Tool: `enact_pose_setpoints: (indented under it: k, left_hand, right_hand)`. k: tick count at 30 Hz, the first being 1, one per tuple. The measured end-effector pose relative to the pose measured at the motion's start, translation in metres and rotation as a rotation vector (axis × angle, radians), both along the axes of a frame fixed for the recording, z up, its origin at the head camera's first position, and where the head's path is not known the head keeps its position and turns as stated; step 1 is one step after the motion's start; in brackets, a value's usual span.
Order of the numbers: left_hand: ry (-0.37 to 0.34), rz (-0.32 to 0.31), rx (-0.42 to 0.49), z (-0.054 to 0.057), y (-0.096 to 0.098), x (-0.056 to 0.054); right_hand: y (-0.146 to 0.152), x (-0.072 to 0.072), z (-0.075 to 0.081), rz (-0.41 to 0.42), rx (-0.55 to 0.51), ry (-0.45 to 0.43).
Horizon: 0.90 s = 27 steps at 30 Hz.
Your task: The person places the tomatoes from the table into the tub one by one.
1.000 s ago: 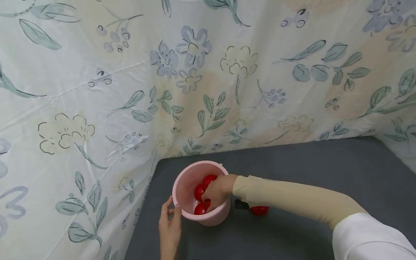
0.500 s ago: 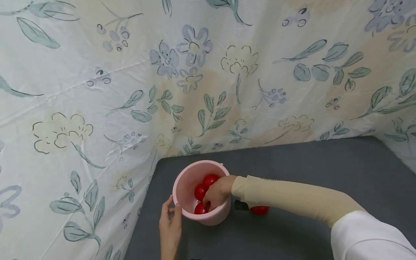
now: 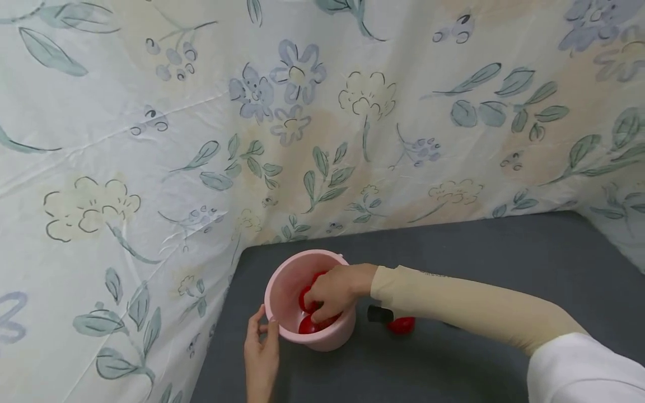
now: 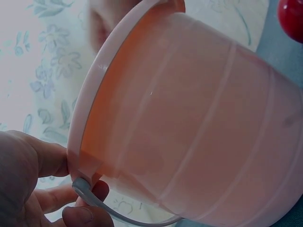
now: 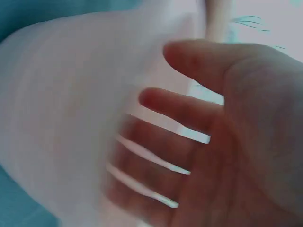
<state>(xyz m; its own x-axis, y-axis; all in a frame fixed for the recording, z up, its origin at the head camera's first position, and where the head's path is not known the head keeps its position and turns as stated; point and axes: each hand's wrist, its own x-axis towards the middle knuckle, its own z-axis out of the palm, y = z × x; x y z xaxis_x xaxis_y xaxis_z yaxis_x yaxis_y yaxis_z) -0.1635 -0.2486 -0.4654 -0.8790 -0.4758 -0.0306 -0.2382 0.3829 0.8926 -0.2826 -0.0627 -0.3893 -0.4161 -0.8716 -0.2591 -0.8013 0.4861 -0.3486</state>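
Note:
A pink bucket (image 3: 330,340) stands on the dark tabletop, its mouth facing up and slightly toward me. My left hand (image 3: 262,352) holds the bucket's rim at the near left, fingers and thumb about it beside the grey handle (image 4: 118,215) in the left wrist view. Glossy red round things (image 3: 308,324) lie inside the bucket, partly covered by my right hand (image 3: 335,291). That hand is at the bucket's mouth with its fingers extended. In the right wrist view, its fingers are spread and nothing shows in the palm.
Another red round thing (image 3: 401,325) lies on the dark tabletop (image 3: 453,252) right of the bucket, partly behind the right forearm. A black wrist device (image 3: 380,314) sits under that sleeve. Floral cloth (image 3: 302,179) hangs behind and along the left.
My right hand has risen from deeper in the bucket, and its fingers have spread from a curled shape. The left hand keeps its hold on the rim.

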Motion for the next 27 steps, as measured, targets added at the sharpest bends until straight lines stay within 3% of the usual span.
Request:
enact_pose_setpoints:
  k: [5, 7, 12, 15, 22, 27]
  left_hand:
    - [0.011, -0.002, -0.017, 0.000, 0.001, 0.000]
    - [0.016, -0.003, -0.028, 0.000, 0.002, 0.000]
    - [0.007, 0.008, -0.065, 0.001, 0.002, 0.001]
    - [0.005, 0.019, -0.070, 0.001, -0.001, 0.001]
    - [0.007, 0.017, -0.047, 0.001, -0.001, 0.001]
    - [-0.001, 0.011, -0.030, 0.001, 0.000, 0.001]
  right_hand:
    - [0.020, 0.005, 0.032, 0.011, -0.257, 0.022]
    - [0.031, 0.008, 0.042, 0.008, -0.317, 0.076]
    - [0.058, 0.013, 0.051, -0.023, -0.360, 0.311]
    - [0.070, 0.013, 0.048, -0.054, -0.353, 0.380]
    - [0.116, 0.013, 0.034, -0.166, -0.375, 0.315]
    - [0.162, 0.016, 0.024, -0.330, -0.406, 0.234]
